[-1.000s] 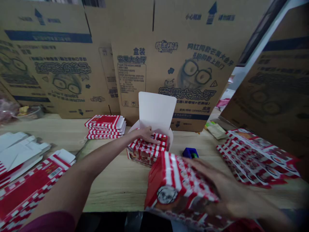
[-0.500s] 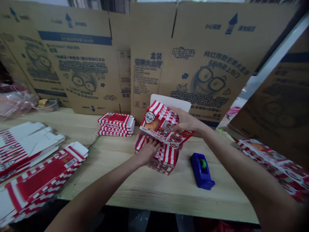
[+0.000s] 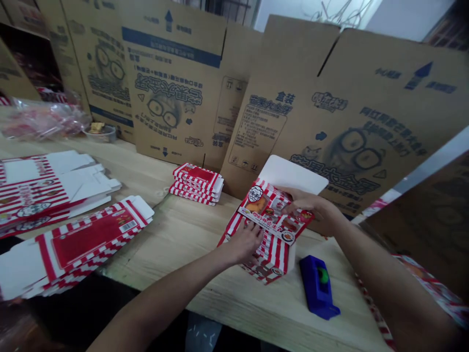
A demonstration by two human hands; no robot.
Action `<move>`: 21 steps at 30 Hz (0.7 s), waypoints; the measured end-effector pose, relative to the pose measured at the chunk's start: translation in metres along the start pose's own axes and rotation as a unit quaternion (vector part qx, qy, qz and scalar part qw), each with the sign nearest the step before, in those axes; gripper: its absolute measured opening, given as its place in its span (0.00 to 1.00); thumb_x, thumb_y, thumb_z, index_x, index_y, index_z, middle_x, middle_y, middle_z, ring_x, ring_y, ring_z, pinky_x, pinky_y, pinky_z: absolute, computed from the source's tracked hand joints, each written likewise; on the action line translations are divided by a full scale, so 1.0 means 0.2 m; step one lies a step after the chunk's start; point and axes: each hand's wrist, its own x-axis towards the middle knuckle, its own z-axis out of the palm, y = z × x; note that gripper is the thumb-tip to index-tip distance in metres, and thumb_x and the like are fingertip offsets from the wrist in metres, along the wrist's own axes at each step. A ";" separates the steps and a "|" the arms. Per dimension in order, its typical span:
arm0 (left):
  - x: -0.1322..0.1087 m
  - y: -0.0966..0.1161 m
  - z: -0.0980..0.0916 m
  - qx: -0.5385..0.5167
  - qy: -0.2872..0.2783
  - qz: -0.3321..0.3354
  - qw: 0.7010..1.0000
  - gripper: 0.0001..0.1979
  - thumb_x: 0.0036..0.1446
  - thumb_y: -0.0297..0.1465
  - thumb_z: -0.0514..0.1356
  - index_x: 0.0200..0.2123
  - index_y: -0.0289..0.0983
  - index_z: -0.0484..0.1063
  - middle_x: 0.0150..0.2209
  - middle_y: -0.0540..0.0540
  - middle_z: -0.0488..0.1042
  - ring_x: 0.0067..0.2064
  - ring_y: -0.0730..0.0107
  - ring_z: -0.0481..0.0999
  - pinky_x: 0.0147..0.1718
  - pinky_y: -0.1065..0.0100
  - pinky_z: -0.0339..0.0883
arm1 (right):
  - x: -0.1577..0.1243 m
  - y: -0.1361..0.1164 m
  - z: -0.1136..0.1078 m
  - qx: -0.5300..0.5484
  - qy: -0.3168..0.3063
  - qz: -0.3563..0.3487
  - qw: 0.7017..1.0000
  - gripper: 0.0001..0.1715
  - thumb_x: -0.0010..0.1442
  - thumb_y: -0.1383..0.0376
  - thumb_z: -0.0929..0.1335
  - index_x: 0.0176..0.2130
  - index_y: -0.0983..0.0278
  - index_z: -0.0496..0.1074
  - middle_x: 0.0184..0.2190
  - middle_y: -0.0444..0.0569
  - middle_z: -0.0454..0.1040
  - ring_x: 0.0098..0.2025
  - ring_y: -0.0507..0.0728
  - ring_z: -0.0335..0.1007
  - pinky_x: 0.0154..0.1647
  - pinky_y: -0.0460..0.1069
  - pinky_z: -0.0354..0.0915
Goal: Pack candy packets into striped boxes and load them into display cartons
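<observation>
While the right hand [image 3: 302,201] grips the striped pack [image 3: 276,208] around its far right side, fingers spread over the printed face, the left hand [image 3: 246,242] lies at the pack's lower edge with bent fingers; whether they close on anything, I cannot tell. Tilted toward the near edge of the bench [image 3: 186,239], the pack sits over the mouth of an open box [image 3: 271,271], which stands between that edge and the cardboard [image 3: 252,137] along the back edge; a white flap [image 3: 293,173] rises behind the pack. By its look, the pack should be light and fairly stiff along its folds, easier to dent on the broad face, and perhaps a little slick where the print is smooth; what it contains is hidden, so its true weight is uncertain. Opposite sides near the corners seem the best hold, with the pressure spread and kept off the middle. The flap looks like thin card that would crease if leaned on. A tape dispenser [image 3: 315,288] sits toward the near edge, just right of the box.
</observation>
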 end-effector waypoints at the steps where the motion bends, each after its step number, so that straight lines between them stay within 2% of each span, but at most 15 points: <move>1: 0.00 0.00 0.00 0.001 0.003 0.003 1.000 0.44 0.44 0.51 0.67 0.58 0.29 0.62 0.59 0.28 0.65 0.60 0.42 0.61 0.57 0.44 0.55 | 0.00 0.00 0.00 -0.006 0.002 -0.007 1.000 0.49 0.40 0.64 0.75 0.61 0.63 0.63 0.49 0.51 0.77 0.48 0.65 0.74 0.48 0.57 0.71; 5: -0.01 0.01 0.00 0.018 0.014 0.014 1.000 0.43 0.46 0.51 0.66 0.57 0.27 0.63 0.58 0.26 0.65 0.61 0.39 0.59 0.58 0.42 0.54 | -0.01 0.01 0.01 -0.046 0.026 -0.047 0.998 0.49 0.40 0.62 0.76 0.61 0.63 0.63 0.52 0.52 0.75 0.51 0.67 0.72 0.52 0.59 0.69; 10: -0.03 0.03 -0.02 0.033 0.023 0.027 0.999 0.46 0.45 0.56 0.62 0.56 0.24 0.64 0.56 0.22 0.66 0.58 0.34 0.62 0.54 0.39 0.55 | -0.02 -0.01 0.02 -0.093 0.028 -0.065 0.993 0.53 0.42 0.59 0.76 0.64 0.64 0.59 0.53 0.53 0.74 0.50 0.67 0.72 0.52 0.59 0.68; 15: -0.04 0.04 -0.01 0.046 0.040 0.031 0.998 0.47 0.43 0.56 0.63 0.55 0.23 0.65 0.56 0.20 0.66 0.60 0.32 0.59 0.55 0.38 0.53 | -0.03 -0.04 0.03 -0.123 0.043 -0.074 0.989 0.50 0.43 0.57 0.76 0.62 0.64 0.61 0.52 0.52 0.74 0.49 0.66 0.71 0.52 0.58 0.67; 17: -0.04 0.04 -0.01 0.022 0.045 0.024 0.998 0.46 0.44 0.58 0.62 0.54 0.25 0.66 0.56 0.22 0.66 0.60 0.32 0.59 0.56 0.37 0.52 | -0.04 -0.04 0.03 -0.140 0.049 -0.076 0.986 0.49 0.43 0.57 0.75 0.61 0.64 0.62 0.52 0.52 0.74 0.49 0.66 0.71 0.52 0.58 0.67; 21: -0.02 0.02 -0.01 -0.064 0.053 -0.013 0.996 0.39 0.45 0.60 0.59 0.49 0.33 0.71 0.54 0.30 0.69 0.58 0.40 0.63 0.57 0.38 0.51 | -0.04 -0.03 0.01 -0.233 0.083 -0.082 0.965 0.52 0.42 0.56 0.76 0.63 0.64 0.61 0.52 0.54 0.72 0.51 0.67 0.67 0.55 0.60 0.63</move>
